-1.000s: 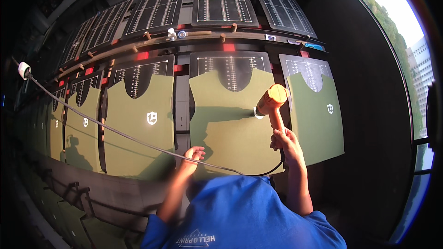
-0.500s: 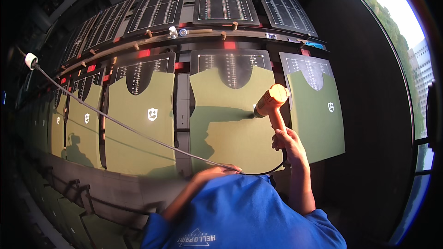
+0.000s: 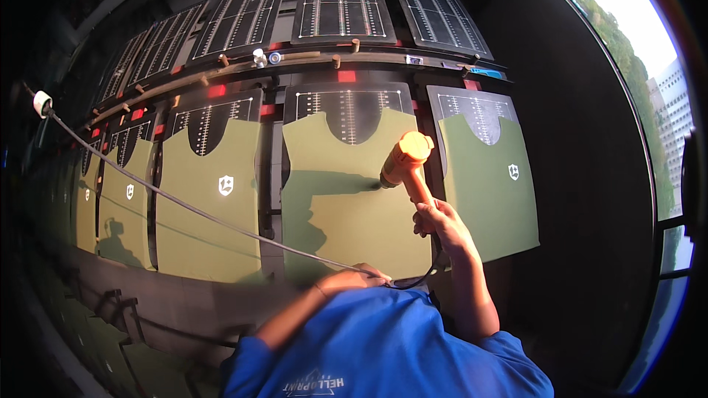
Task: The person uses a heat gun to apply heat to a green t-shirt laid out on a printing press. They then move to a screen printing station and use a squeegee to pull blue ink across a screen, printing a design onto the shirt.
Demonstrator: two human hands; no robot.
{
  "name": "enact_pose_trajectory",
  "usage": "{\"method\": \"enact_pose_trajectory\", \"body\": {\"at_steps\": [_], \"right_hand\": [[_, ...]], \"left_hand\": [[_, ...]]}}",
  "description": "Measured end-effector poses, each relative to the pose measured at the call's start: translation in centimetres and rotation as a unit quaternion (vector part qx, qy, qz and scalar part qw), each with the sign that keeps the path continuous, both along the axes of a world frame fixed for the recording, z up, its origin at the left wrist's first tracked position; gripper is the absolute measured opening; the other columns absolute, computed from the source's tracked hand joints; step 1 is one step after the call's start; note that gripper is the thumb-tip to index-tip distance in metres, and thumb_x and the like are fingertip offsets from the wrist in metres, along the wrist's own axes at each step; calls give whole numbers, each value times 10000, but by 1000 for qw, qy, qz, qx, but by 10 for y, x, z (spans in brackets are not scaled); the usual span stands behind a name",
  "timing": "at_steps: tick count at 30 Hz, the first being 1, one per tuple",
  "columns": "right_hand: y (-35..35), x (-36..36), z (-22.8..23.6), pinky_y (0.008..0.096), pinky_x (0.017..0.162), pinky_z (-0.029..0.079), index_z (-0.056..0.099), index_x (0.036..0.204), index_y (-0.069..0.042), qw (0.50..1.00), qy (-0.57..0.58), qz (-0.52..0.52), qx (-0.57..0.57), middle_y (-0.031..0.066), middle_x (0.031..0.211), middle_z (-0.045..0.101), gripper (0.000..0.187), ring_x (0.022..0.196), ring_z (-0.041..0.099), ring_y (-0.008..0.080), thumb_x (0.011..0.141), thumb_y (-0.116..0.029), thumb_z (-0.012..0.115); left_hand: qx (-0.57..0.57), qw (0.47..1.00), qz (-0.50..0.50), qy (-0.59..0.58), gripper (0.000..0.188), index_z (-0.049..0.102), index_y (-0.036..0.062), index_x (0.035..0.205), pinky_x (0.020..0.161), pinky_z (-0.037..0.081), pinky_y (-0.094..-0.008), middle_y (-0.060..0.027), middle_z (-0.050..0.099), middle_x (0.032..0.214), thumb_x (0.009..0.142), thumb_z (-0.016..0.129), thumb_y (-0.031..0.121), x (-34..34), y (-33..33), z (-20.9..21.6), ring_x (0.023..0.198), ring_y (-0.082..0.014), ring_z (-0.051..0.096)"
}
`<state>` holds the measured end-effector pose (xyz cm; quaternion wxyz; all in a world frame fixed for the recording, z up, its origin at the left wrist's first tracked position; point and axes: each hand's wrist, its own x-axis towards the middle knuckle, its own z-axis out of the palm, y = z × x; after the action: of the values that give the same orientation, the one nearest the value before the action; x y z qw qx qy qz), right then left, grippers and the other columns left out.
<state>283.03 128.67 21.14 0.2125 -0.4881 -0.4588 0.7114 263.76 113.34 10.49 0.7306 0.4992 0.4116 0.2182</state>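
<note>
In my right hand [image 3: 445, 227] is an orange heat gun [image 3: 410, 153], my fingers wrapped round its handle. Its dark nozzle points down and left at the chest of an olive-green shirt piece [image 3: 354, 214], laid on a black board [image 3: 310, 107] with white measuring marks. Whatever lies under the gun's head is hidden. Close to my body, my left hand [image 3: 359, 278] is closed on the grey cord [image 3: 243, 231], which runs taut from the upper left and then loops, dark and slack, to the gun. My left fingertips show only in part.
More green pieces with white shield prints lie on boards to the left [image 3: 206, 214] and right [image 3: 490, 206]. Behind runs a wooden rail [image 3: 214, 74] with pegs and a small white bottle [image 3: 259, 57]. Bare boards [image 3: 343, 11] stand beyond. A white connector [image 3: 43, 105] hangs far left.
The view has shifted slightly, so the boards sit further left. The heat gun stays over the same shirt piece, now covering the small white patch that showed beside its nozzle.
</note>
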Motion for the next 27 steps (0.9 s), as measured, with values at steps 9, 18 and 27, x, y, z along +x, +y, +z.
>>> {"method": "enact_pose_trajectory", "body": {"at_steps": [9, 18, 27], "right_hand": [[57, 127, 2, 273, 598, 467, 542, 972, -52, 999, 28, -16, -2, 30, 743, 594, 280, 638, 581, 126, 923, -311, 638], [129, 322, 2, 261, 578, 432, 525, 861, -88, 987, -52, -131, 83, 4, 688, 550, 271, 624, 557, 108, 936, -332, 616], [165, 359, 5, 247, 589, 447, 533, 845, -87, 995, -37, -59, 72, 4, 692, 554, 253, 623, 577, 105, 928, -313, 613]], "left_hand": [[52, 982, -174, -41, 365, 618, 8, 1246, 1001, 451, -317, -124, 660, 1208, 1013, 508, 266, 145, 90, -6, 1121, -188, 608], [57, 983, -169, -29, 396, 630, 85, 1268, 1084, 362, -339, -132, 584, 1317, 1004, 483, 341, 298, 152, -24, 1273, -245, 501], [115, 992, -44, -40, 315, 641, 2, 1211, 984, 463, -333, -134, 682, 1162, 988, 533, 197, 338, 178, 6, 1100, -228, 624]]}}
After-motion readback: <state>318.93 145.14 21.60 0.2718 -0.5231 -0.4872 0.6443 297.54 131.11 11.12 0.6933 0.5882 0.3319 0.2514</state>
